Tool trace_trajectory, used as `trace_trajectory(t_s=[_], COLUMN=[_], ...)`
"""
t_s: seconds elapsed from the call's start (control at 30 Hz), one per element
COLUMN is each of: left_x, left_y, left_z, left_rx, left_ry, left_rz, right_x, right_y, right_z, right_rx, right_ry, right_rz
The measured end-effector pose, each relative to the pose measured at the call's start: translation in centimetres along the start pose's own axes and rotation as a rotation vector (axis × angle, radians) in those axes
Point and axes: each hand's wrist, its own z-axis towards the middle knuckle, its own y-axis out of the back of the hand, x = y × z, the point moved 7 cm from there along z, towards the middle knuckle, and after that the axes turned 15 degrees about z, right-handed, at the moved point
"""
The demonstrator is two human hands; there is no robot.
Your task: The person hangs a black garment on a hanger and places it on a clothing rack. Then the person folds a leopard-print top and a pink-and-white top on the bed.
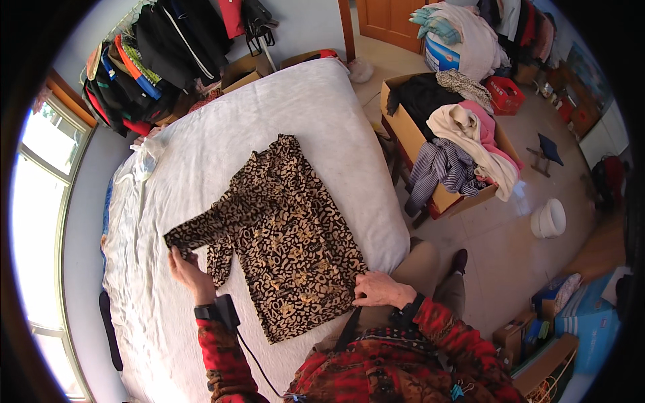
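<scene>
A leopard-print long-sleeved top [295, 248] in black and tan lies spread on a white-covered bed [322, 101], its collar pointing away from me. One sleeve stretches out to the left, and the cuff of the other shows beneath it. My left hand [190, 274] is closed on the end of the outstretched sleeve, with the fingertips partly hidden by the cloth. At the top's lower right edge, my right hand [383, 290] has its fingers curled in and pinches the fabric by the hem.
To the right, a cardboard box [440, 198] overflows with clothes. A clear plastic bag [146, 158] rests on the bed's left side. Dark jackets [178, 43] hang along the far wall. On the floor at right are a white bucket [549, 218] and a small folding stool [547, 151].
</scene>
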Motion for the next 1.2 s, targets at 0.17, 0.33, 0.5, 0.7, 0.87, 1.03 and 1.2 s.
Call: trace_trajectory(t_s=[0.17, 0.33, 0.5, 0.7, 0.87, 1.03, 1.2], left_x=[6.2, 17.0, 17.4, 11.4, 8.2, 8.3, 11.2], left_y=[2.1, 6.7, 7.7, -1.9, -14.0, -23.5, -25.0], left_z=[4.4, 5.2, 4.9, 3.0, -0.3, -2.9, -0.2], left_rx=[-0.049, -0.111, -0.093, 0.138, 0.433, 0.524, 0.664], left_ry=[0.366, 0.726, 0.347, -0.323, -0.653, -0.790, -0.746], left_rz=[-0.073, -0.048, 0.349, 1.208, 0.961, 1.106, 1.394], right_x=[-1.0, -2.1, -2.4, -3.5, -5.0, -6.9, -8.1], right_y=[-0.1, 0.2, 0.9, 4.9, 9.3, 9.9, 9.4], right_z=[0.1, -0.5, -0.5, -0.1, 3.0, 7.8, 8.1], right_rx=[-0.054, -0.083, -0.146, -0.479, -0.813, -0.696, -0.610], right_ry=[-0.023, -0.091, -0.119, -0.164, -0.081, -0.289, -0.329], right_rz=[0.146, 0.212, 0.336, 0.483, 0.431, 0.266, 0.317])
